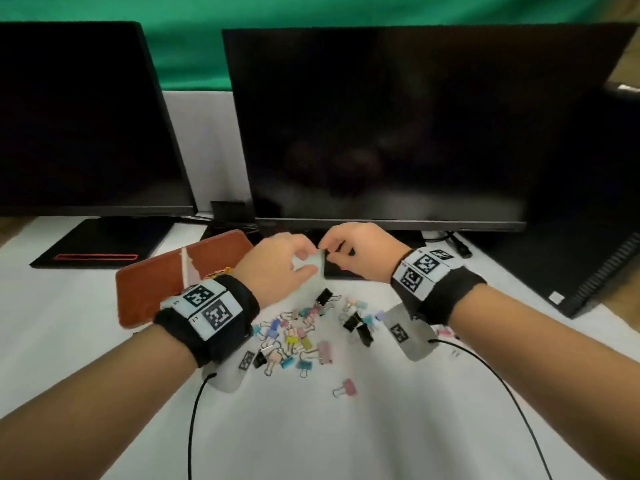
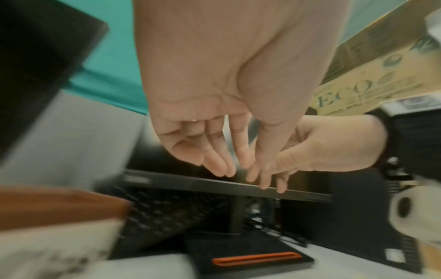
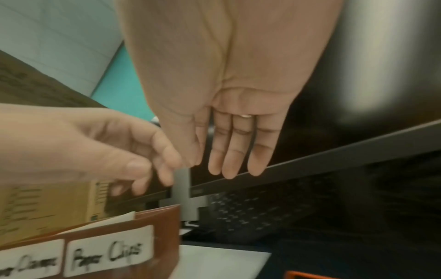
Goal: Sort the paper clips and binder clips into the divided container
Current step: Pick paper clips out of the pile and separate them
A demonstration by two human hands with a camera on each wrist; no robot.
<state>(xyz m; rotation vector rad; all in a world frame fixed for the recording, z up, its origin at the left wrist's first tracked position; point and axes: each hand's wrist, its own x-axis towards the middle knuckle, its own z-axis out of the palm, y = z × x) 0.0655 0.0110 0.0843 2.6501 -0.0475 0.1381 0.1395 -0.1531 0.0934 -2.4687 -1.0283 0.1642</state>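
Observation:
Several pastel and black binder clips (image 1: 298,337) lie in a loose pile on the white table, one pink clip (image 1: 348,388) apart from them nearer me. The brown divided container (image 1: 152,289) stands to the left behind my left wrist; its front (image 3: 119,226) bears a label reading "Paper Clips" (image 3: 109,253). Above the pile's far edge both hands meet on a small pale packet (image 1: 317,271). My left hand (image 1: 308,263) pinches it between thumb and fingers. My right hand (image 1: 327,249) pinches its top corner, the other fingers (image 3: 238,160) straight. What the packet holds is hidden.
Two dark monitors (image 1: 398,133) stand close behind the hands, their black bases (image 1: 100,247) on the table. A black computer case (image 1: 588,271) sits at the right. Cables (image 1: 194,410) trail from both wrist units across the near table. A cardboard box (image 2: 369,85) shows in the left wrist view.

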